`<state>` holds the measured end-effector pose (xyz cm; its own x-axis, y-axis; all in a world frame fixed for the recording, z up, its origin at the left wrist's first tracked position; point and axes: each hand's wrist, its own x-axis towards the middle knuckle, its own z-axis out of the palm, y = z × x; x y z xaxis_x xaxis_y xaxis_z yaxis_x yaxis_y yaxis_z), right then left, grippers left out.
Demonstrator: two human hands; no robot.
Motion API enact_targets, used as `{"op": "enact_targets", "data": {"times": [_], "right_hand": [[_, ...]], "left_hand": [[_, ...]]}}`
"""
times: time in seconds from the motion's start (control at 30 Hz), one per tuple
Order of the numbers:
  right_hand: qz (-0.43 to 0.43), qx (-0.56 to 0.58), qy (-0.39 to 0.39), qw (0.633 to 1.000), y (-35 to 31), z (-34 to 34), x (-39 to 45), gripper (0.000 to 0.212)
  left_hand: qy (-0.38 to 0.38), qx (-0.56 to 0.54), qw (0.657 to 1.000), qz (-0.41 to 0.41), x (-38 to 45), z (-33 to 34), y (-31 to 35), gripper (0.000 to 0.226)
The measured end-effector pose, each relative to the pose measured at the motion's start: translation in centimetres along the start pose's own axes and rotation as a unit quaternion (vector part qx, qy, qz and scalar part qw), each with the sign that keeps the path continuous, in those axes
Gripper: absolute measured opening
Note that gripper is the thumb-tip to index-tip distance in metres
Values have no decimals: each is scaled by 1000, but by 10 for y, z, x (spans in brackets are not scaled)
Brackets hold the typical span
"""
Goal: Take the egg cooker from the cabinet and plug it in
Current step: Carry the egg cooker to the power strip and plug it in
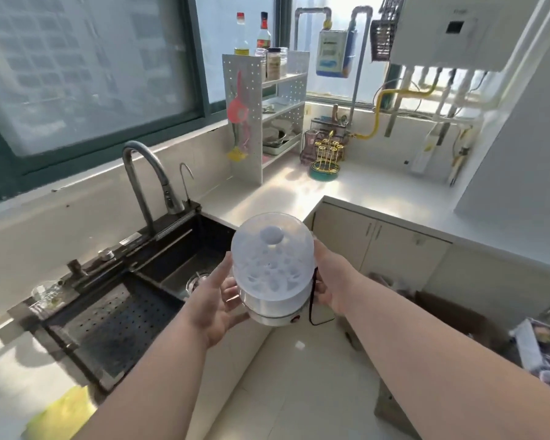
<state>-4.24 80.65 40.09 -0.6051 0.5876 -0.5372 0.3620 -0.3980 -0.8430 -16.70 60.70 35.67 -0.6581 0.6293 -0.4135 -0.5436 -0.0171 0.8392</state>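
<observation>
The egg cooker (272, 268) is a white appliance with a translucent domed lid, a round knob on top and a red switch low on its base. I hold it up in the air in front of me, over the floor by the counter's inner corner. My left hand (218, 304) cups its left side and base. My right hand (332, 282) grips its right side. A black power cord (313, 300) hangs in a loop beside my right hand; its plug is hidden. A white power strip (424, 155) leans against the back wall on the right.
A dark sink (159, 274) with a tall faucet (140, 173) lies to the left. A white rack (264, 119) with bottles and dishes stands at the window. A gold cup holder (324, 160) sits on the corner counter (378, 188). Closed cabinets (378, 246) and boxes are below right.
</observation>
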Motion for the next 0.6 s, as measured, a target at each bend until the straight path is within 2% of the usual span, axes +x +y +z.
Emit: {"op": "enact_targets", "data": {"times": [0.13, 0.23, 0.5, 0.6], "right_hand": [[13, 30, 35, 999, -15, -43, 31, 79], [20, 63, 52, 996, -26, -64, 55, 69], [2, 117, 116, 986, -78, -112, 139, 50], [3, 140, 145, 979, -99, -131, 170, 53]], "left_hand": [[-20, 23, 999, -23, 50, 46, -1, 89], [-47, 48, 997, -31, 89, 72, 3, 81], [-120, 78, 987, -74, 222, 143, 32, 94], [-144, 109, 980, -77, 268, 175, 47, 94]]}}
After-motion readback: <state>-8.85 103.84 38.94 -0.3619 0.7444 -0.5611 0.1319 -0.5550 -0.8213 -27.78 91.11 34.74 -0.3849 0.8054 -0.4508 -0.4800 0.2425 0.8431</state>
